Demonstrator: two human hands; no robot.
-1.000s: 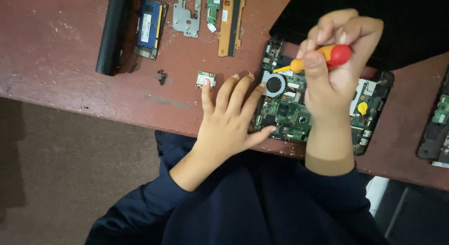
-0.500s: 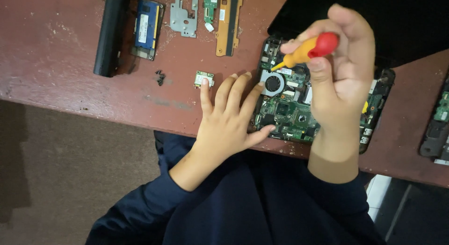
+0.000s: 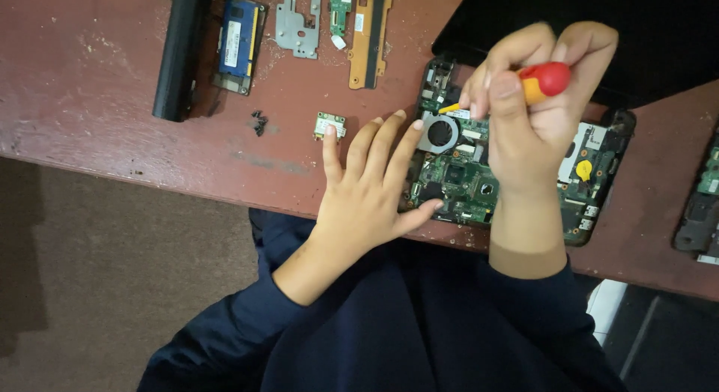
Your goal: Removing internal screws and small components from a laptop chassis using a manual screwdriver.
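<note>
My right hand (image 3: pixel 535 107) is closed around a small screwdriver (image 3: pixel 541 81) with a red and yellow handle, its tip pointing down-left over the green laptop circuit board (image 3: pixel 464 175). The board lies at the near edge of the reddish table (image 3: pixel 105 77) and carries a round fan (image 3: pixel 440 133). Flat on the table, my left hand (image 3: pixel 367 190) rests with fingers spread; its fingertips touch the board's left edge by the fan. A small green card (image 3: pixel 329 125) lies just beyond the index fingertip.
Along the far side lie a black bar-shaped battery (image 3: pixel 180 51), a blue memory module (image 3: pixel 240 41), a grey metal bracket (image 3: pixel 294 23), a green card (image 3: pixel 341 6) and an orange strip part (image 3: pixel 371 36). Small dark screws (image 3: pixel 260 123) sit nearby. A black panel (image 3: pixel 659 32) and another part (image 3: pixel 700 205) are at right.
My right hand with the screwdriver rose from the board's centre, then came back down slightly left, toward the fan. The left hand stayed flat in place.
</note>
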